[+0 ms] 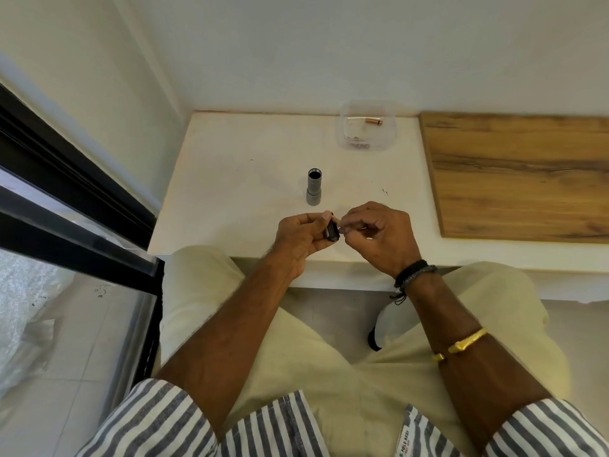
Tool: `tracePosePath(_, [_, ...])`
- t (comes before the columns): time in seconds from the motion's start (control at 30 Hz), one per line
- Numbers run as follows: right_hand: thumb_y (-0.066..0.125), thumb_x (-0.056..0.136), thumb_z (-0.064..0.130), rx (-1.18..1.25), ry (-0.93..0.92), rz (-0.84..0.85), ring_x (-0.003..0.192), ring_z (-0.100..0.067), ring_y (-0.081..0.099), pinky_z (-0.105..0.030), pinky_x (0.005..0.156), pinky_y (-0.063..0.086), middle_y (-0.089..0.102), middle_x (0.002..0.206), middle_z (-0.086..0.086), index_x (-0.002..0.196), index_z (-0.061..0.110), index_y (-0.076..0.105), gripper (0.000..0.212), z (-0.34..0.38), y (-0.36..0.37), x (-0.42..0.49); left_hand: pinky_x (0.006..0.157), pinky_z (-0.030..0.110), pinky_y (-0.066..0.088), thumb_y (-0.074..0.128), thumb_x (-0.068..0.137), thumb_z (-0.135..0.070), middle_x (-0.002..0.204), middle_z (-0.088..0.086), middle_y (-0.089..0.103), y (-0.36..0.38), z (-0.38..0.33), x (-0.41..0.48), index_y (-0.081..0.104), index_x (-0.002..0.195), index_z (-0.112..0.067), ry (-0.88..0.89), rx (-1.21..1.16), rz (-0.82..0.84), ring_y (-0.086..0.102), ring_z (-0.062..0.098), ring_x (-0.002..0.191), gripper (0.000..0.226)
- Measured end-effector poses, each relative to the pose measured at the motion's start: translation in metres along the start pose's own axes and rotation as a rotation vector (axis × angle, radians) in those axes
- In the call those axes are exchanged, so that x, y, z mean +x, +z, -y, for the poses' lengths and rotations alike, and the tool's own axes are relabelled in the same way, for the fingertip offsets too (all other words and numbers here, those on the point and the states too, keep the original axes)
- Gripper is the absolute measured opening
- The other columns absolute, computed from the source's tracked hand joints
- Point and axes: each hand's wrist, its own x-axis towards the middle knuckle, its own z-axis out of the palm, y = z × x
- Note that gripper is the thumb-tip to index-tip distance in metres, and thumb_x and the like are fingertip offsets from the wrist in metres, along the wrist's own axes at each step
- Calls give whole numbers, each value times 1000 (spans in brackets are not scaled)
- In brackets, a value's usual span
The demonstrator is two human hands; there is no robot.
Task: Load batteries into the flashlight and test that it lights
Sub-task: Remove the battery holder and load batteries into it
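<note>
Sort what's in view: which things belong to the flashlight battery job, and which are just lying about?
Job:
flashlight, upright on the table
black holder, gripped by left hand
right hand, fingertips at the holder's end, grip unclear
tub with a battery inside

Lying about:
wooden board
plastic sheet on the floor

White table (237,166) with upright grey flashlight body (313,187), clear plastic tub (382,136) and wooden board (514,173).

flashlight body (313,187) upright mid-table, clear container (365,127) behind
</note>
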Motion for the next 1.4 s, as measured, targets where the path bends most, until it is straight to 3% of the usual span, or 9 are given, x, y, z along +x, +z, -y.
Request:
tracePosePath(0.13, [81,80,11,171,187,-118,75,4,69,-7,68,51,73,83,13,87,20,80,11,-6,2,0,85,46,60,58,98,-10,109,19,71,1,2,3,66,115,-5,-64,-94,44,70,34,102,20])
tracePosePath(0.3, [82,75,11,402,514,-419,75,-17,77,-34,71,64,79,78,1,85,20,80,14,-31,-10,6,94,47,56,63,95,-8,101,19,69,1,7,7,63,117,-4,-125,-213,97,69,29,93,23])
tracePosePath(0.43, [78,78,10,364,695,-595,67,-20,76,-35,64,65,76,72,3,83,24,78,15,-61,-20,11,93,46,57,64,92,0,105,22,70,2,10,9,59,119,-1,-96,-183,102,71,31,94,28])
tracePosePath(0.57, [79,82,13,220,732,-520,80,-24,74,-35,69,63,76,82,2,90,20,80,11,-81,-13,13,100,50,51,50,99,1,120,26,66,5,9,9,55,120,3,-134,-334,180,66,37,112,22])
tracePosePath(0.67, [79,83,14,94,685,-447,82,-15,71,-22,70,58,74,83,6,94,16,81,12,-85,-6,14,96,48,55,51,98,0,107,21,68,5,6,8,60,119,3,-154,-420,239,66,33,108,23])
tracePosePath(0.87, [75,86,13,-63,669,-349,83,-17,70,-34,86,59,78,92,-1,96,14,81,12,-86,-1,14,92,42,57,49,100,-4,106,15,69,5,1,4,60,125,-1,-145,-430,299,66,28,105,27])
tracePosePath(1.17, [76,85,18,-109,666,-328,82,-16,69,-38,88,58,77,99,-1,102,16,78,17,-78,-3,13,92,40,57,51,99,-4,111,14,71,3,3,5,63,123,-4,-78,-381,347,68,29,108,27])
tracePosePath(1.3, [76,83,16,112,646,-416,76,-15,69,-34,72,59,74,83,6,90,19,78,8,-52,-4,14,97,45,54,54,96,3,114,15,70,4,7,7,66,117,-5,9,-298,268,68,30,109,26])
tracePosePath(1.4, [73,84,9,538,694,-205,64,-12,66,-29,54,54,74,76,2,89,17,79,11,-27,0,11,98,47,53,63,90,5,113,14,72,5,8,8,70,113,-8,96,-180,172,69,30,109,27])
